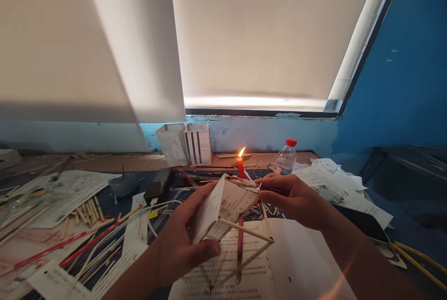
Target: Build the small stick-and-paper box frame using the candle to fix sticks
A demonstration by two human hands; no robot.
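Observation:
My left hand [181, 239] grips a small box-like form [223, 207] made of printed paper on a frame of thin rolled paper sticks, thumb across its lower face. At the form's upper right corner, my right hand [293, 195] pinches it, fingers closed on the paper edge. Bare sticks [251, 232] of the frame jut out below to the right. A lit red candle [240, 165] burns just behind the form.
A plastic bottle [285, 156] with a red cap stands behind my right hand. Two printed paper boxes [185, 144] sit at the wall. Loose sticks [87, 211], red rods [49, 250] and printed sheets [244, 272] litter the desk. A dark phone [363, 223] lies right.

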